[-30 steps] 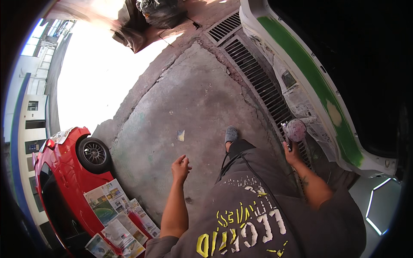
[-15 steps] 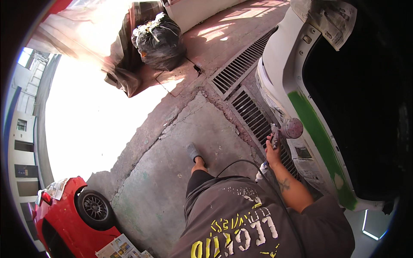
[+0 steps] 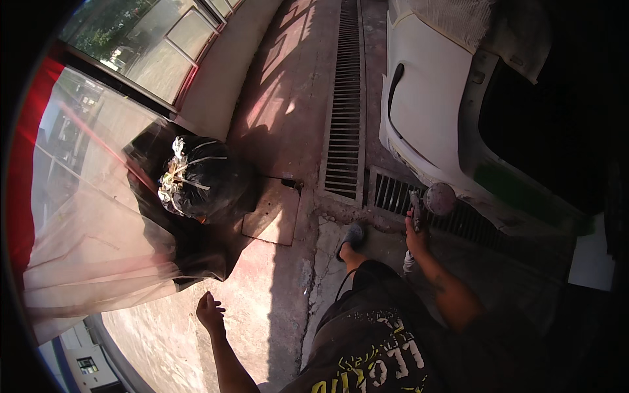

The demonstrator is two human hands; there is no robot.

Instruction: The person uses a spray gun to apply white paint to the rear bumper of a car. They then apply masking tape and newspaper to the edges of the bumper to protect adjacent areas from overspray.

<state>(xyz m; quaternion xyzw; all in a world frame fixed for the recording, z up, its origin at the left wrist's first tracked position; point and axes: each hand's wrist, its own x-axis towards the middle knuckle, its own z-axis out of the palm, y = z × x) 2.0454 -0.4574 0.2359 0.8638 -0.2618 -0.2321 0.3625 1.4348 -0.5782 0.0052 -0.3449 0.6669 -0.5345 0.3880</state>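
Observation:
My right hand (image 3: 415, 237) is wrapped round a spray gun (image 3: 417, 204) with a round, stained paint cup (image 3: 439, 199), held beside a white car body (image 3: 429, 85). A dull green patch (image 3: 514, 190) shows on the car's edge next to the dark opening. Off to the left, my left hand (image 3: 210, 315) is held out over sunlit floor, loosely curled with gaps between the fingers and nothing in it. Past it hangs a sheer plastic curtain (image 3: 85, 262).
A knotted black rubbish bag (image 3: 219, 183) sits on the floor ahead to the left. Metal drain grates (image 3: 344, 124) run along the floor beside the car. A hose (image 3: 408, 263) hangs below the gun. Masking paper (image 3: 452, 23) covers the car's upper part.
My view has swung left, and my body has moved nearer the rubbish bag and curtain. My left hand has come into view. The spray gun stays in my right hand.

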